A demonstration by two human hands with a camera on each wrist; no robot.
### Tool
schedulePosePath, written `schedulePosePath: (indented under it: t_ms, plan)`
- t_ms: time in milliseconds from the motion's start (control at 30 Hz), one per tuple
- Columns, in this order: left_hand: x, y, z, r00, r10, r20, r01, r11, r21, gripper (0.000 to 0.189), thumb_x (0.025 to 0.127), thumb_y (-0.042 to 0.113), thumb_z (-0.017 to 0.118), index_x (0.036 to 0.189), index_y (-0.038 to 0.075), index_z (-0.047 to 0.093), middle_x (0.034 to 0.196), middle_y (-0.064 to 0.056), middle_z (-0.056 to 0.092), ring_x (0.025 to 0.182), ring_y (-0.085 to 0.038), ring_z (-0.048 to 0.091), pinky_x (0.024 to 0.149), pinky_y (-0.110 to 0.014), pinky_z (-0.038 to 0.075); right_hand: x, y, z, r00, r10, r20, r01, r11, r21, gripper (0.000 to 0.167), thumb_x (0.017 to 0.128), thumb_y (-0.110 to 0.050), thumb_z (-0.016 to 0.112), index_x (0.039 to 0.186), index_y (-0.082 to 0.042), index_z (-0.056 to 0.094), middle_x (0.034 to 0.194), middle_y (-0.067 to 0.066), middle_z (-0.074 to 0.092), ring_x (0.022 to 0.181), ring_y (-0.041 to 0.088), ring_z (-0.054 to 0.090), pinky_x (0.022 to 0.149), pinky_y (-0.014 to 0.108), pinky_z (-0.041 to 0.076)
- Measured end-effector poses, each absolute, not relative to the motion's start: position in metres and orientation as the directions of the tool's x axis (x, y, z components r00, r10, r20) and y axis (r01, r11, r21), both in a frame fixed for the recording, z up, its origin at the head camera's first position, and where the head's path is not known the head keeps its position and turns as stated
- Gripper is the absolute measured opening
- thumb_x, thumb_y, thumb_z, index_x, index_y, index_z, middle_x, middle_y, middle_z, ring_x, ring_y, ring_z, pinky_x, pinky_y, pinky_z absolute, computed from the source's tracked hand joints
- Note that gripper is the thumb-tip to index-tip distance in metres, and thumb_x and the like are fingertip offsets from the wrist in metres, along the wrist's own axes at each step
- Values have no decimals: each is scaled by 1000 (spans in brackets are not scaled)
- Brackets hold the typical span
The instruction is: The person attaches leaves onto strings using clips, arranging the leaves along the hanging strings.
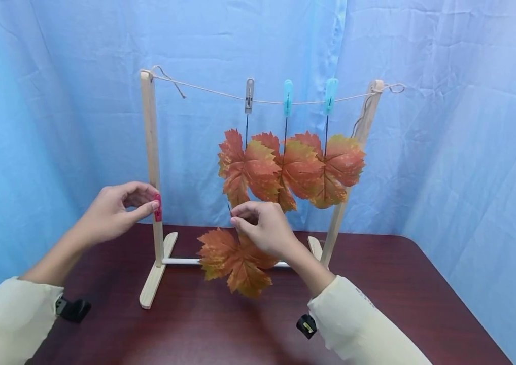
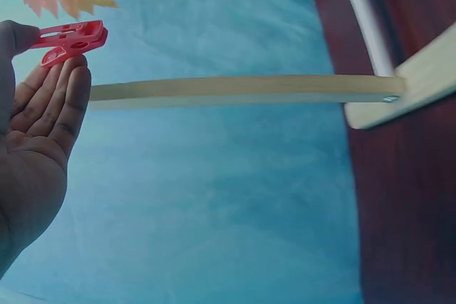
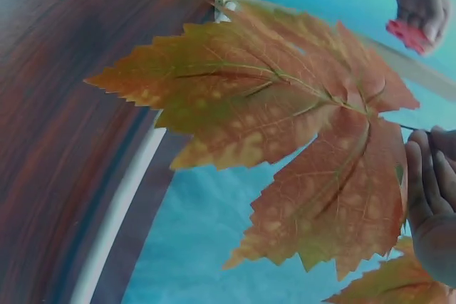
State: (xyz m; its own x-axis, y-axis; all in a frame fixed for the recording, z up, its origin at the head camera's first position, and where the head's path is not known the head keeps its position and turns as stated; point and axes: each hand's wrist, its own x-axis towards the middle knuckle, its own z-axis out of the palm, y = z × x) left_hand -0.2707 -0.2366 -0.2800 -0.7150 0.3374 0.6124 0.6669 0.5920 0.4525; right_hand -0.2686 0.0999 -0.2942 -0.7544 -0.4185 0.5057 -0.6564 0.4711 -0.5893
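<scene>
Between thumb and fingers, my left hand [image 1: 111, 210] pinches a red clothespin [image 1: 158, 207] in front of the left wooden post; the left wrist view shows the clothespin [image 2: 75, 39] from the side. My right hand [image 1: 269, 228] pinches the dark stem of an orange autumn leaf [image 1: 235, 263], which hangs low before the frame. Three similar leaves [image 1: 246, 167] hang by their stems from a string [image 1: 212, 91]. A grey clothespin [image 1: 249, 95] and two light blue clothespins [image 1: 287, 97] hold them there.
A wooden frame [image 1: 150, 142] carries the string between its two posts, with a white bar [image 1: 182, 261] low between its feet. It stands on a dark red-brown table [image 1: 376, 294]. Blue curtains [image 1: 468, 126] surround the table's back and sides.
</scene>
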Motion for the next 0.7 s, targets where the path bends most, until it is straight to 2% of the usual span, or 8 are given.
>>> schedulePosePath:
  t_ms: [233,467,700]
  plan:
    - [-271,-223,-255,-717,314,623,663,584,469,16,97,11,72,111,6,70,88,0,75,78,-12,69,66,-17,49,-265,87,-282,-774,-336,537,-630,495,-598,10,98,-15,72,105,-10,77,90,-4,76,79,6,70,70,30,57]
    - [-273,-212,-237,-694,296,657,672,595,441,17,97,14,72,112,5,69,91,-3,74,80,-7,68,69,-14,51,-257,78,-272,-774,-252,580,-619,495,-610,11,97,-12,71,104,-6,77,86,1,77,72,8,70,61,29,55]
    - [-275,-204,-216,-665,301,684,689,601,405,21,98,16,71,115,4,68,93,-4,73,81,-4,67,70,-13,50,-253,71,-262,-815,-178,551,-553,519,-652,11,98,-13,71,103,-5,76,86,2,75,65,9,66,55,30,53]
